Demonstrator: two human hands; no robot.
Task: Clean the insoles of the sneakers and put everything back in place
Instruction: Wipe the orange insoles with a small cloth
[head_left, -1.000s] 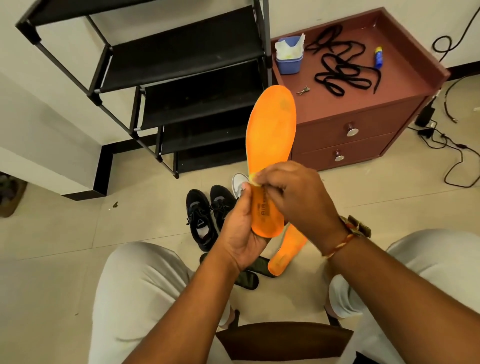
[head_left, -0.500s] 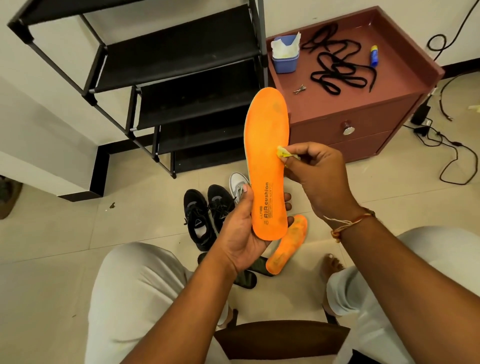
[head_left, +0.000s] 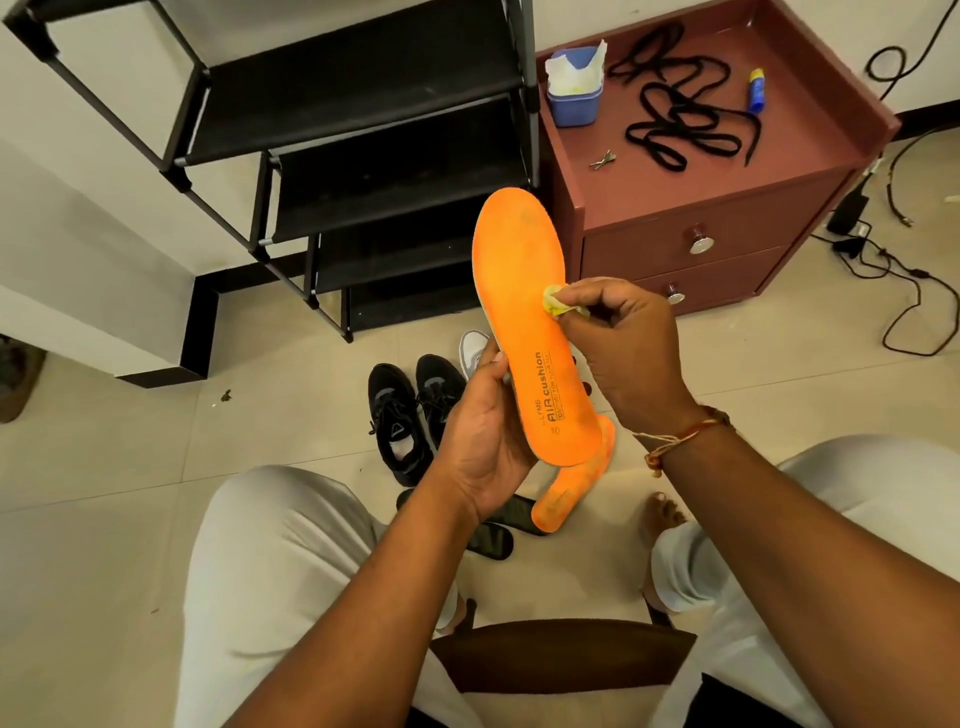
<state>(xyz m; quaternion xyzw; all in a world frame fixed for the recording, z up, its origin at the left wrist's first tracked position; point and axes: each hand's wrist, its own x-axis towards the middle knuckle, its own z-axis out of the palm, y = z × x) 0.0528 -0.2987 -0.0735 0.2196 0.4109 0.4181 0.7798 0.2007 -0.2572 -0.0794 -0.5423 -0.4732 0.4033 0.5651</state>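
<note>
Insole (head_left: 524, 291), orange, held upright above the floor between the knees, heel end down, printed side toward the camera with "AIR cushion" readable along the lower part. Clasped at the heel end by the left hand (head_left: 483, 441), thumb on one edge, fingertips showing past the other edge. Pressed at mid-length on its right edge by a small crumpled yellowish wipe (head_left: 555, 303), pinched tight in the fingers of the right hand (head_left: 623, 353), thread bracelet on that wrist. Nearest of all, a brown chair seat (head_left: 561, 654) between two legs in pale trousers, a bare foot (head_left: 662, 512) on the tiled floor (head_left: 130, 467) at the right. Just under the left hand, two dark insoles (head_left: 493, 538) flat on the floor, and beside them a second orange insole (head_left: 569, 483), partly hidden behind the held one. Further out, a pair of black sneakers (head_left: 410, 410) side by side, a white sneaker (head_left: 474, 349) peeking out behind the left thumb. Beyond these, a black shoe rack (head_left: 363, 130) against the wall at the left and a reddish-brown cabinet with two drawers at the right, used as a counter (head_left: 691, 171). On top of the counter, a blue tub (head_left: 574, 106) with white wipes sticking out, loose black laces (head_left: 680, 114), a small blue and yellow tube (head_left: 756, 91) and a small metal piece, too small to identify. Cables and a charger on the floor at the far right.
</note>
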